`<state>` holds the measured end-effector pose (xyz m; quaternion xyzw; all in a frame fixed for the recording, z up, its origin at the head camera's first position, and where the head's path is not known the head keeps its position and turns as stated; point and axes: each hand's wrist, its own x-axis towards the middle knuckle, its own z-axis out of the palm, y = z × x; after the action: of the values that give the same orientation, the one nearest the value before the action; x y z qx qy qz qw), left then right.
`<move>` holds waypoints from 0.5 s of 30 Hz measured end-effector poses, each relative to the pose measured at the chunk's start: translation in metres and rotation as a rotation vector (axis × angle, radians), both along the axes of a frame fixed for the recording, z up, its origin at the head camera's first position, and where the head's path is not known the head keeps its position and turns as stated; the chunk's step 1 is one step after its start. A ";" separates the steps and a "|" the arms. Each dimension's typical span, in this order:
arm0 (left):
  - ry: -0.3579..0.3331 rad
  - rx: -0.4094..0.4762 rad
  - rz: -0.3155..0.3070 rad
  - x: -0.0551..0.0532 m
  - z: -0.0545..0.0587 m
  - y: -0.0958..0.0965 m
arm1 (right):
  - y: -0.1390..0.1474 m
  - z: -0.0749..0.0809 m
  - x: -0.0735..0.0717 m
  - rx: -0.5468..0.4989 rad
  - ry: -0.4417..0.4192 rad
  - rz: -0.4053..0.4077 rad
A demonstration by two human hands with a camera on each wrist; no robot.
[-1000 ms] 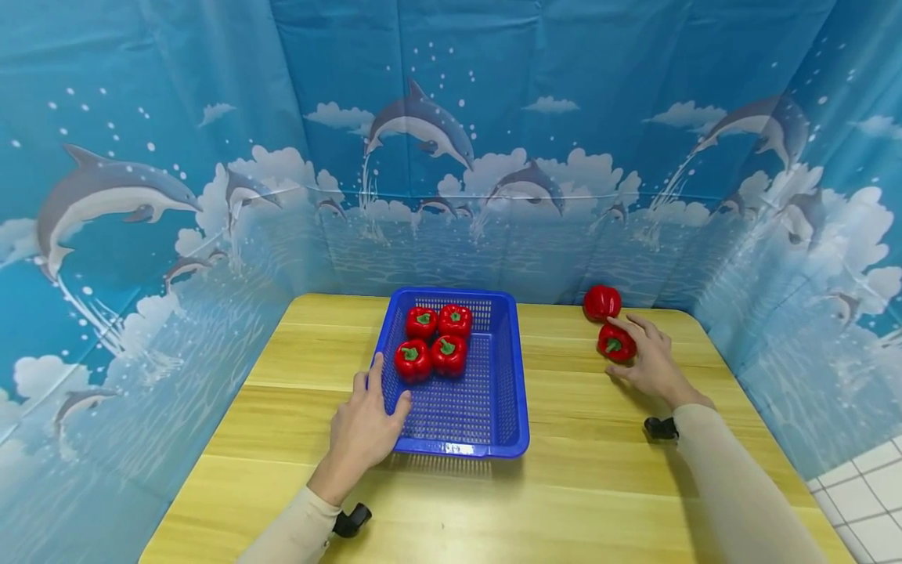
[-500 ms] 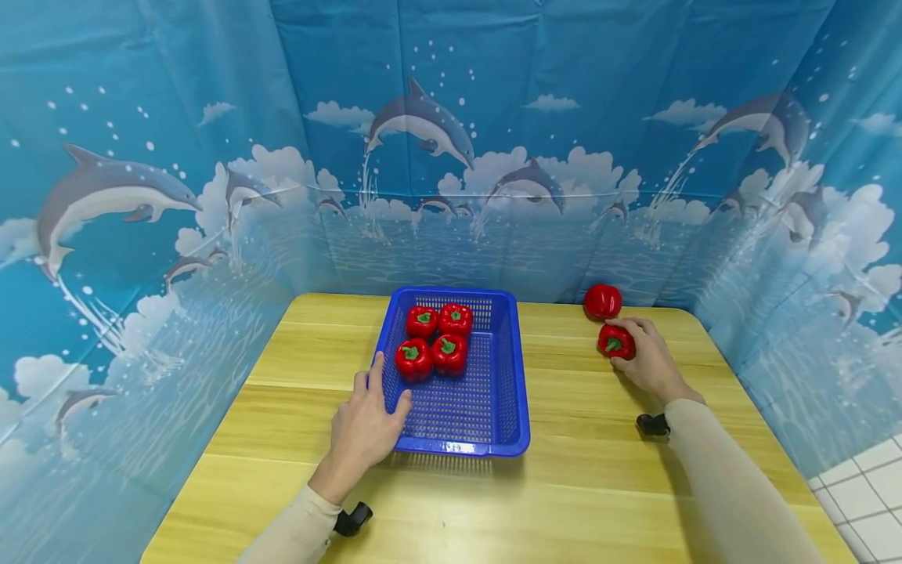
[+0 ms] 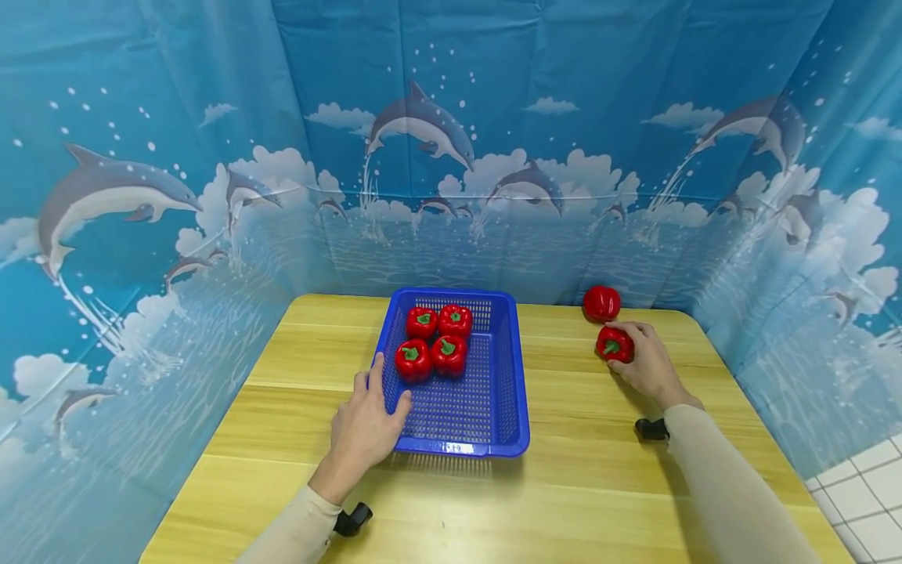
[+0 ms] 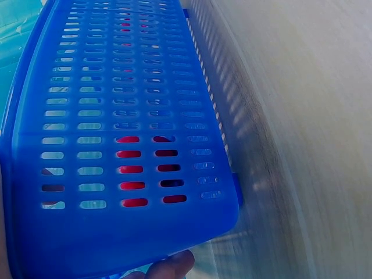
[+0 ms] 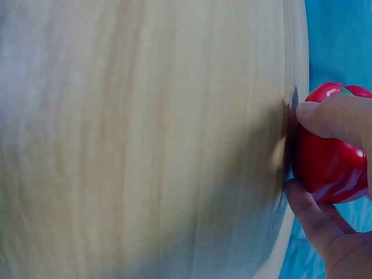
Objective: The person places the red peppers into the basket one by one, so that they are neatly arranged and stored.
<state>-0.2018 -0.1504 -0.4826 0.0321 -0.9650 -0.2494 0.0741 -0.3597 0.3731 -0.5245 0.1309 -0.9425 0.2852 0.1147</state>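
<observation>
Near the table's right rear, my right hand (image 3: 651, 368) pinches a red bell pepper (image 3: 611, 343) with a green stem, fingers behind it and thumb in front. In the right wrist view, thumb and fingers lie on either side of that bell pepper (image 5: 331, 160). Just behind it sits another red bell pepper (image 3: 601, 303). My left hand (image 3: 366, 427) holds the left front corner of a blue plastic basket (image 3: 523, 376), thumb over the inside and fingers along the left rim. Several red bell peppers (image 3: 449, 356) stand grouped in the basket's left rear. Fingertips (image 4: 174, 266) show below the basket in the left wrist view.
A yellow wooden table (image 3: 564, 501) carries everything. Blue dolphin-print curtains (image 3: 451, 227) enclose its back and sides. White tiles (image 3: 874, 493) show at the lower right.
My right hand's thumb and fingers have closed in on the front bell pepper on the right. The left hand and basket keep their place.
</observation>
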 end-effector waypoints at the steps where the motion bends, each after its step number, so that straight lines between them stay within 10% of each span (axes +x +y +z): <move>1: 0.001 0.001 0.000 0.000 0.000 0.000 | 0.000 0.000 0.001 0.001 0.005 0.000; 15: 0.012 0.012 -0.001 0.002 0.002 0.001 | -0.007 0.003 0.009 -0.026 0.006 -0.020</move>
<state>-0.1995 -0.1498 -0.4810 0.0307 -0.9630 -0.2555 0.0797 -0.3504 0.3666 -0.5211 0.1208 -0.9397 0.2958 0.1221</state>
